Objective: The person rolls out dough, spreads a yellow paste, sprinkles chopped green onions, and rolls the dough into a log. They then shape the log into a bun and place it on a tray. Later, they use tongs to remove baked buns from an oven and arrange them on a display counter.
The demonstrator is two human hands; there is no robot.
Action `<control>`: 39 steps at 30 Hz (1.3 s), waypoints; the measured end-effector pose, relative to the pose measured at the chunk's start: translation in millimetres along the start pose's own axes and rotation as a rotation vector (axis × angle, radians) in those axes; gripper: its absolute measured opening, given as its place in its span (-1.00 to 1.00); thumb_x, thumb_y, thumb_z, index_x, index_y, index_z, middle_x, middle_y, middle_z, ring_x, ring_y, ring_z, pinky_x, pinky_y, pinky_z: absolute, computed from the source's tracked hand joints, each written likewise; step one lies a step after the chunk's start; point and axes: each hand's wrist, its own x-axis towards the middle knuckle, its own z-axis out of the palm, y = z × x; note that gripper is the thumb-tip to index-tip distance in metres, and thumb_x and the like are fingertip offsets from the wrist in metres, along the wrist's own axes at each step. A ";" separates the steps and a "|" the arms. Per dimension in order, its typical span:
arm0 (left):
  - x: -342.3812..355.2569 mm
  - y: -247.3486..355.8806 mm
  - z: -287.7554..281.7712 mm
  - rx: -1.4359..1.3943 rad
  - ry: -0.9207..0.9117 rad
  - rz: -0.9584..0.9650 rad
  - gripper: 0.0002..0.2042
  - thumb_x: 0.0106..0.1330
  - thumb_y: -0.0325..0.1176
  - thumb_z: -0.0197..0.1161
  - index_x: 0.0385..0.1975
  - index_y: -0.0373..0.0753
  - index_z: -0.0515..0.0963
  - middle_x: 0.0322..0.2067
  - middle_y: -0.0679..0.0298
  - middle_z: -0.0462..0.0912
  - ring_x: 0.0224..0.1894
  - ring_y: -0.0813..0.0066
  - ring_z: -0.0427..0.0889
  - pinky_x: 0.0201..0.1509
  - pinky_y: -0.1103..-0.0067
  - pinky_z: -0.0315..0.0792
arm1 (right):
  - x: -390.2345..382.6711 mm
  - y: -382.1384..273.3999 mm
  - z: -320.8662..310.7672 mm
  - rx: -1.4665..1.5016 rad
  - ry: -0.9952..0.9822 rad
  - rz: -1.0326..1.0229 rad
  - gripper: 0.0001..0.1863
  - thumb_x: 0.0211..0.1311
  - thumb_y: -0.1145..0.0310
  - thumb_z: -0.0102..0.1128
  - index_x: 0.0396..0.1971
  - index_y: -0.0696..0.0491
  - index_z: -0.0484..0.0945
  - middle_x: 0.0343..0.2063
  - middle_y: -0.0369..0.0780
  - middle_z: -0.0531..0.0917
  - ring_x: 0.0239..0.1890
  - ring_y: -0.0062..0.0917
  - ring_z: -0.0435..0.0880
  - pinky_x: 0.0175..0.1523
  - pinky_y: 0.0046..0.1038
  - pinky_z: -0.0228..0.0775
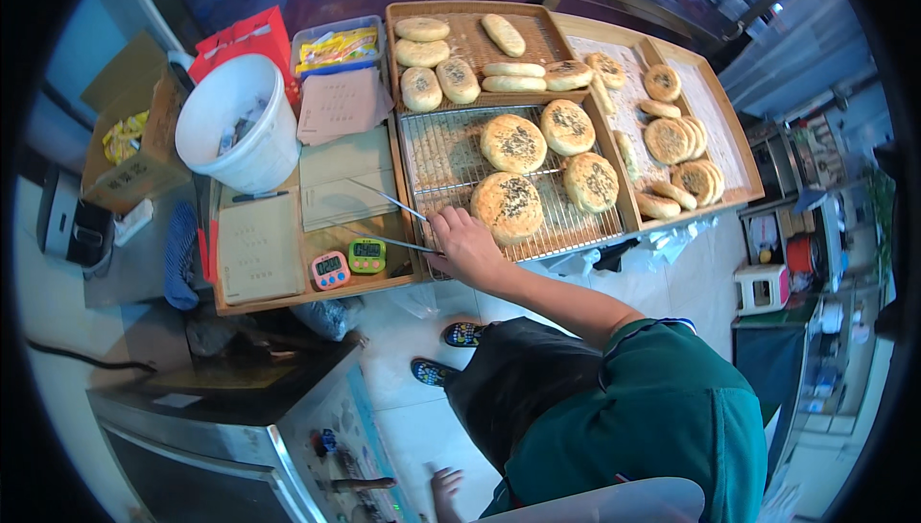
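Observation:
My right hand (460, 243) grips metal tongs (393, 242) by their handle end, beside a wire rack (428, 164) of round, flat, seeded breads (513, 142). The two tong arms are spread, reaching left over brown paper bags (347, 191). My left hand (445, 491) hangs low at the bottom, left of my dark apron, partly in view, its fingers apart and nothing visible in them. Behind the rack, a wooden tray (530, 22) holds oval breads (504, 35); trays to the right hold several more breads (668, 142). A pink timer (330, 271) and a green timer (366, 255) sit nearest the tongs.
A white bucket (229, 144), cardboard box (153, 149), red bag (247, 35) and plastic tub (338, 41) stand at the left. A steel appliance (188, 441) is at lower left; shelves with goods (798, 254) line the right. My sandalled feet (432, 371) are on the tiled floor.

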 end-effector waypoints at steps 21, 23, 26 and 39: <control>160.4 477.4 -305.3 -0.672 0.969 0.517 -0.20 0.41 -0.05 0.24 0.46 -0.36 -0.01 0.46 -0.22 -0.14 0.47 -0.12 0.04 0.45 0.24 0.15 | -192.7 -51.9 -43.8 0.096 -0.257 0.117 -0.40 0.03 0.37 0.44 0.15 0.04 0.52 0.20 0.01 0.44 0.20 -0.07 0.47 0.22 -0.14 0.40; 199.3 482.7 -326.3 -0.693 0.943 0.248 -0.11 0.37 0.07 0.24 0.51 -0.24 -0.10 0.49 -0.20 -0.32 0.47 -0.21 0.05 0.44 0.18 0.22 | -190.4 -53.4 -44.8 -0.049 -0.266 0.076 -0.38 0.02 0.35 0.44 0.17 0.01 0.51 0.26 0.00 0.39 0.28 -0.06 0.39 0.29 -0.09 0.30; 267.0 461.4 -363.3 -0.641 0.830 0.145 -0.16 0.30 -0.02 0.35 0.49 -0.13 0.06 0.46 -0.23 -0.14 0.37 -0.19 0.26 0.33 0.17 0.38 | -163.2 -51.6 -36.4 -0.058 -0.118 -0.065 -0.37 0.04 0.34 0.43 0.20 -0.02 0.50 0.30 -0.01 0.36 0.34 -0.08 0.33 0.33 -0.05 0.21; 281.4 472.4 -428.2 0.058 1.154 0.731 -0.63 0.38 -0.25 0.04 -0.21 -0.50 0.62 -0.21 -0.19 0.68 -0.15 -0.17 0.63 0.05 0.19 0.48 | -268.4 -73.3 -4.6 0.309 -0.187 0.159 -0.54 0.18 0.31 0.31 0.08 0.12 0.52 0.25 0.05 0.37 0.11 -0.05 0.53 0.19 -0.18 0.44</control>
